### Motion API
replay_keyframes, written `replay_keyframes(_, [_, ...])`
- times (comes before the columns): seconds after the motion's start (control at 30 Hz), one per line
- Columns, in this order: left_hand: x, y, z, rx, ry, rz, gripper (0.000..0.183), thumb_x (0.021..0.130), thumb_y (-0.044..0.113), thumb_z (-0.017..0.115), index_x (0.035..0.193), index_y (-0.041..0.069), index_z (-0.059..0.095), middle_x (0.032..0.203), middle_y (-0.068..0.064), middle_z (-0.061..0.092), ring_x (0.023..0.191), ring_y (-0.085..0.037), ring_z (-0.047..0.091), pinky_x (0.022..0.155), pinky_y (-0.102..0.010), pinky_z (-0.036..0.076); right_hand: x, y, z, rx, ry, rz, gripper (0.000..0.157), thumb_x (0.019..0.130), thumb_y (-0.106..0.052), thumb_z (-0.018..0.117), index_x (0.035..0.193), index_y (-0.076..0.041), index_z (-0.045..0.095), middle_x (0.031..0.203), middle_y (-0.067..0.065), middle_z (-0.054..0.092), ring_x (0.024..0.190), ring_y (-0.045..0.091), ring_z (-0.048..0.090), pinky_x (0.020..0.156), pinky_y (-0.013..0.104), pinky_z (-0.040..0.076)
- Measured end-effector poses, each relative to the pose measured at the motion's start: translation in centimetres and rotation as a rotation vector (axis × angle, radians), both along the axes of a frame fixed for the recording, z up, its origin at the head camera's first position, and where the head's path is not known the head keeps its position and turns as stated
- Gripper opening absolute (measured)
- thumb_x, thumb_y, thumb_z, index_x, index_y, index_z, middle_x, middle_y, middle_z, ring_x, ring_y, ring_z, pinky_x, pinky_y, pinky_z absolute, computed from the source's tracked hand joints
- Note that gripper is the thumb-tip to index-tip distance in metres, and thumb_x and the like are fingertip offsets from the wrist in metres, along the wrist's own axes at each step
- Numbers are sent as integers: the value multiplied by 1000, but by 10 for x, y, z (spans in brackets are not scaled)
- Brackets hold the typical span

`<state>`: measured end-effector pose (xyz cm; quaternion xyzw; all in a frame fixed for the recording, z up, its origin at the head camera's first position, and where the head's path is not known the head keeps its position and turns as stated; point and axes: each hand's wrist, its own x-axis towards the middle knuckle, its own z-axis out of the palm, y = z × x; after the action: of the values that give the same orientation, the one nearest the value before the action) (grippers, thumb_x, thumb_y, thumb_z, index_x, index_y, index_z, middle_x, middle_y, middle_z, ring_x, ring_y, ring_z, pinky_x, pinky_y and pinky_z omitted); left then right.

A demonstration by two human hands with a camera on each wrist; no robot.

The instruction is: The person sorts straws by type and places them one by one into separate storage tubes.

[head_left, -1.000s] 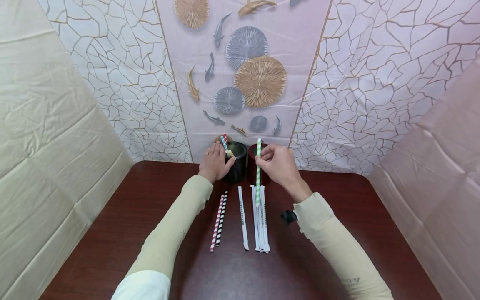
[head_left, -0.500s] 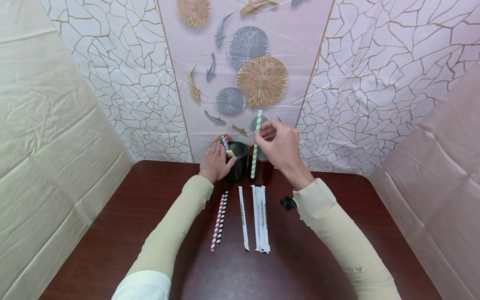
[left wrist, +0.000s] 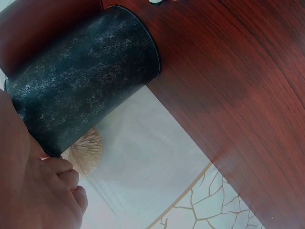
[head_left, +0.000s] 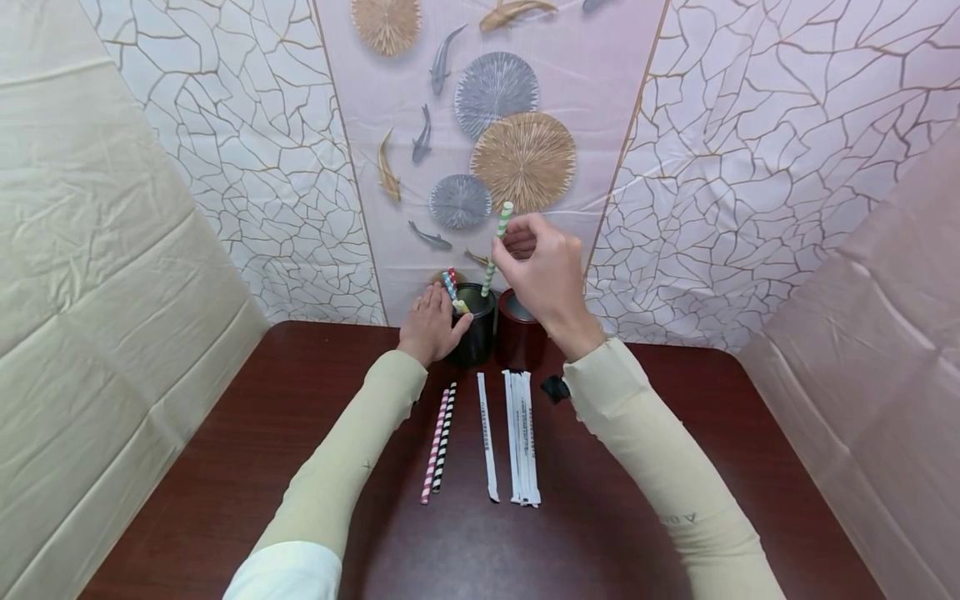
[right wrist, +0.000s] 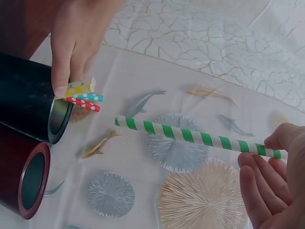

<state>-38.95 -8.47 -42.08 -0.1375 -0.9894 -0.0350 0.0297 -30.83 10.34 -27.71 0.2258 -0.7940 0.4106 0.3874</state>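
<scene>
My right hand pinches a green-and-white striped paper straw near its upper end. The straw slants, its lower tip lined up with the mouth of a black cup and a short gap above it. Around that cup's left rim my left hand grips, thumb at the front edge and fingers along the far side. Just by the thumb, a yellow patterned straw, a blue dotted straw and a red dotted straw poke out of the cup. Their lower parts are hidden inside.
A dark red cup stands right beside the black one. Nearer on the table lie a pink-striped straw, a black-striped straw, one paper-wrapped straw and a bundle of wrapped straws. A patterned cloth hangs behind.
My right hand has lifted the green-striped straw from over the wrapped straws and carried it up and left, past the red cup to the black one. The left hand has stayed put.
</scene>
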Motion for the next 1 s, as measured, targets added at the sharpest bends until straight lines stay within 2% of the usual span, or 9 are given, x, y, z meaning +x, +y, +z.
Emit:
replay_keyframes(0.23, [0,-1,0,-2,-11,3,86,112,62,20,168,-3,14,177,-21,13,166,-33,13,135,-45,18,-13,-9,-9,-25,-18,21,14,94,-8,73,102,4,73,94,18,81,84,27,80,77,33,66])
replay_keyframes(0.67, [-2,-2,-1,10,-3,-7,85,112,61,23,167,-4,16,177,-23,15,166,-35,15,135,-47,19,-46,-18,-53,-39,-58,-9,13,95,-7,74,103,2,74,95,17,81,88,26,81,80,33,66])
replay_keyframes(0.83, [-1,-1,-1,3,0,-9,84,112,61,22,168,-3,16,177,-22,15,166,-34,15,135,-46,18,-54,-20,-64,38,-151,-33,21,95,-9,77,112,3,73,104,19,81,97,29,80,87,37,65])
replay_keyframes(1.0, [0,-1,0,1,-7,-3,84,112,61,21,168,-3,16,177,-22,13,166,-34,14,135,-46,18,-50,-20,-63,94,-230,-19,28,97,-15,77,118,2,72,111,20,79,103,30,78,93,39,63])
